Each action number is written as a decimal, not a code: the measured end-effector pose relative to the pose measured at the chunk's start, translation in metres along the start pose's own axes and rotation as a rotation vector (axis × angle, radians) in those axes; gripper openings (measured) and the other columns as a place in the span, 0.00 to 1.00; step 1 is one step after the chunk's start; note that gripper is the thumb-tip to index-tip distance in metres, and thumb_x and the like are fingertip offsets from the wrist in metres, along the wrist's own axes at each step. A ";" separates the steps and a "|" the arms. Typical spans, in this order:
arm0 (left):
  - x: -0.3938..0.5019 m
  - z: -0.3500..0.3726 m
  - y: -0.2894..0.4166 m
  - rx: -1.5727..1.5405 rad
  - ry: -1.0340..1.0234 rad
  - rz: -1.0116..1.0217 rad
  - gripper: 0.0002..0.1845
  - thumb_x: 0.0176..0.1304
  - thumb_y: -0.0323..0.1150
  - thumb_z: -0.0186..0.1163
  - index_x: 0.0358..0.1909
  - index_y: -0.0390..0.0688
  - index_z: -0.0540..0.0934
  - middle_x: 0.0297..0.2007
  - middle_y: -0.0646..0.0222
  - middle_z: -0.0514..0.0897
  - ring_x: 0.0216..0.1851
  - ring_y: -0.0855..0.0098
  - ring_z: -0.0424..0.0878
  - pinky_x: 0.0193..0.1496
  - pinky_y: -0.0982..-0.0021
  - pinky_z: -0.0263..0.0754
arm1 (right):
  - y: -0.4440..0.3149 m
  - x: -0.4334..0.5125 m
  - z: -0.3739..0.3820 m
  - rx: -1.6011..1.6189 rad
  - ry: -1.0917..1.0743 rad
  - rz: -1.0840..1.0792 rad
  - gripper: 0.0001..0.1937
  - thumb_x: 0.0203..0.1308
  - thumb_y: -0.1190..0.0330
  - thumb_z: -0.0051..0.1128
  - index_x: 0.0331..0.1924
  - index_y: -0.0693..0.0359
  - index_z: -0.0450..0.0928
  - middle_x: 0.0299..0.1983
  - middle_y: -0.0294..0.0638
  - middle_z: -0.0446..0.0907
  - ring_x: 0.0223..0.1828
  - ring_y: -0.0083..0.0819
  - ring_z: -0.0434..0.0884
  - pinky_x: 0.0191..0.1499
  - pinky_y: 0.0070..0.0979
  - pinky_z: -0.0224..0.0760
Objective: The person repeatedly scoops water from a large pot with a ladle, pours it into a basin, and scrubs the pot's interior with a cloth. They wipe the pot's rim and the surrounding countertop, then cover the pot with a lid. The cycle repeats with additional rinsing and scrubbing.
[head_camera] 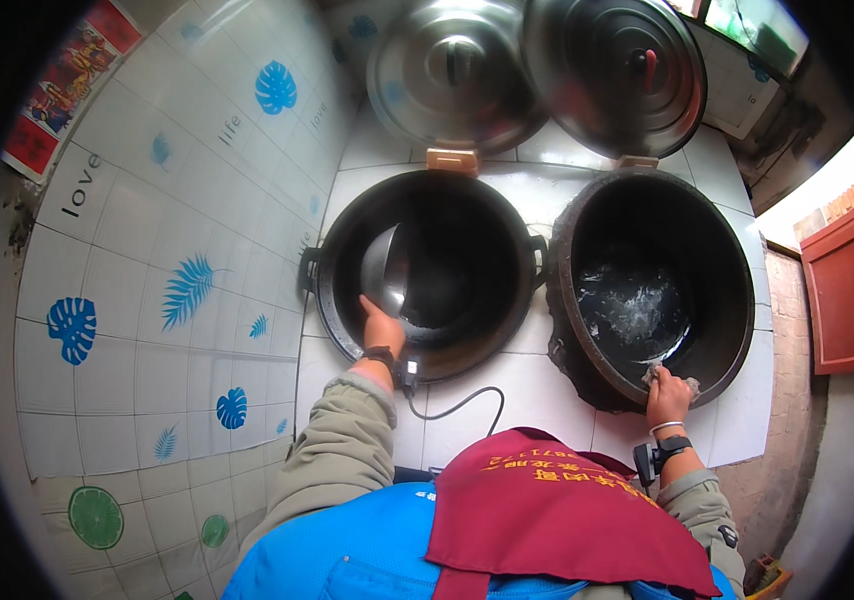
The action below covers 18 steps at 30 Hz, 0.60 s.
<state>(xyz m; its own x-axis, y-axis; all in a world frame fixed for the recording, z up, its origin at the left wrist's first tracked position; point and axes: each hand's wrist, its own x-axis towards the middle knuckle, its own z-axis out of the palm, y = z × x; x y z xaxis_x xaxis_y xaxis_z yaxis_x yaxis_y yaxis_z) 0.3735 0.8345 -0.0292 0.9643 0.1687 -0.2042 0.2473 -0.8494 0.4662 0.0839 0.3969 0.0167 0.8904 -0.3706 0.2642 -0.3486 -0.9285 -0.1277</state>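
Note:
My left hand (382, 328) grips the near edge of a metal bowl (385, 270), which is tilted on its side inside the left black wok (464, 255). My right hand (669, 396) holds a wet, greyish cloth (652, 373) at the near rim of the deep right-hand cauldron (719, 247). Some water (637, 307) with a pale, foamy-looking patch lies in the cauldron's bottom. Straps with small devices are on both wrists, and a cable runs from the left one.
Two large metal lids (464, 97) (614, 75) lean at the back, above small wooden blocks (452, 161). White tiles (502, 397) surround both vessels. A tiled wall covering (232, 210) with leaf prints rises at the left. A red wooden door panel (847, 285) stands at the right.

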 end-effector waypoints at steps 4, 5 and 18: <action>-0.034 0.048 0.026 -0.797 -0.504 -0.409 0.27 0.58 0.26 0.47 0.59 0.29 0.57 0.27 0.55 0.78 0.24 0.70 0.77 0.25 0.69 0.74 | 0.007 0.002 0.002 0.123 -0.086 0.097 0.11 0.54 0.70 0.50 0.42 0.61 0.76 0.28 0.45 0.79 0.35 0.45 0.77 0.40 0.40 0.67; -0.037 0.051 0.034 -1.041 -0.705 -0.502 0.22 0.59 0.27 0.46 0.55 0.28 0.63 0.25 0.60 0.77 0.22 0.75 0.74 0.24 0.74 0.73 | 0.011 0.004 0.004 0.197 -0.094 0.164 0.12 0.55 0.70 0.49 0.44 0.62 0.75 0.31 0.46 0.79 0.37 0.45 0.77 0.42 0.40 0.67; -0.117 -0.020 0.196 -0.884 -0.690 -0.032 0.22 0.56 0.23 0.47 0.55 0.37 0.63 0.34 0.59 0.79 0.18 0.77 0.73 0.18 0.73 0.72 | 0.018 0.004 0.007 0.185 0.026 0.059 0.12 0.58 0.67 0.47 0.44 0.57 0.75 0.25 0.45 0.79 0.29 0.44 0.77 0.36 0.40 0.67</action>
<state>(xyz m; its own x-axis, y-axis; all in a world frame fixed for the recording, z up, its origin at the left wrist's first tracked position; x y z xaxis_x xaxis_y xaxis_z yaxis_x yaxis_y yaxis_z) 0.3108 0.6585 0.1036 0.7654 -0.3621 -0.5321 0.5156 -0.1498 0.8436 0.0828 0.3792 0.0089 0.8611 -0.4272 0.2756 -0.3384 -0.8862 -0.3164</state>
